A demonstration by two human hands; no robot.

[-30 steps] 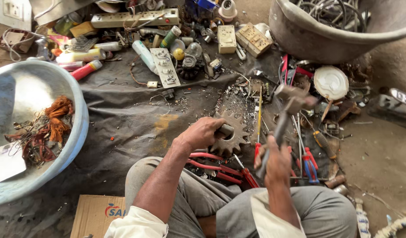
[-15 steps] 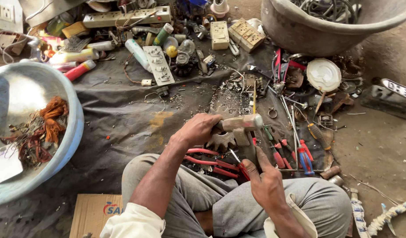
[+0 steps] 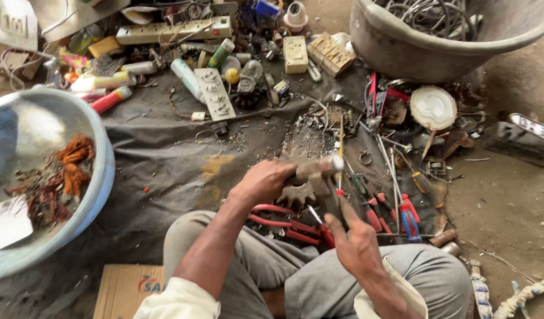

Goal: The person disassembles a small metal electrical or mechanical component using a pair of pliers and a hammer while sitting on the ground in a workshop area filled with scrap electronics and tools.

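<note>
Fingers (image 3: 270, 177) of left hand (image 3: 263, 183) perhaps hide a gear (image 3: 298, 194).

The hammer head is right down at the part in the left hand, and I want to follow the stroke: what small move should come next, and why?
Probably a short lift of the hammer for another light tap. Its head sits at the small piece pinched in the left hand over the toothed gear, while the right hand grips the handle low. The piece is too hidden to tell its state.

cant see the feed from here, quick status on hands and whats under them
Left hand grips a small cylindrical part on the toothed gear. Right hand swings a hammer, blurred. Red pliers beside.
</note>
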